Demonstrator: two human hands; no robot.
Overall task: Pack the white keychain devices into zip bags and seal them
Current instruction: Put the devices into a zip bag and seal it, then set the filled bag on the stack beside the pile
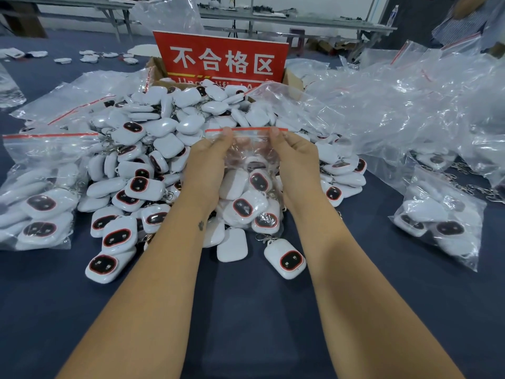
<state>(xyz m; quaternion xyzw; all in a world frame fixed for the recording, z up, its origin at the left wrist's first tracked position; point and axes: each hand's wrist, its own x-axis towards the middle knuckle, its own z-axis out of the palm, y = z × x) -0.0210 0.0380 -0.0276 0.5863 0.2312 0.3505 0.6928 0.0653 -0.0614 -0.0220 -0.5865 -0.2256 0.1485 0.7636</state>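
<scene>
Far left, a filled zip bag lies flat on the dark blue table, red strip along its top edge, packed with white keychain devices. Just to its right is the big loose pile of keychain devices, some face up showing the dark oval with a red ring, some face down.

Then the hands, dead center, both up over the near edge of that pile. The left hand pinches the red zip strip of a clear zip bag near its left end, fingertips curled onto the strip. The right hand does the same near the right end. So the strip is stretched flat between the two grips, and the bag body hangs below them, between the wrists, with several devices bunched at the bottom. Can't tell if the strip is fully pressed shut or not.

Just below the bag a single device sits on the table face up, with its clasp pointing up-left.

Behind it all there's a red sign standing in a cardboard box. Right side is a heap of empty clear bags, and near the right edge another filled bag lies on the table.
</scene>
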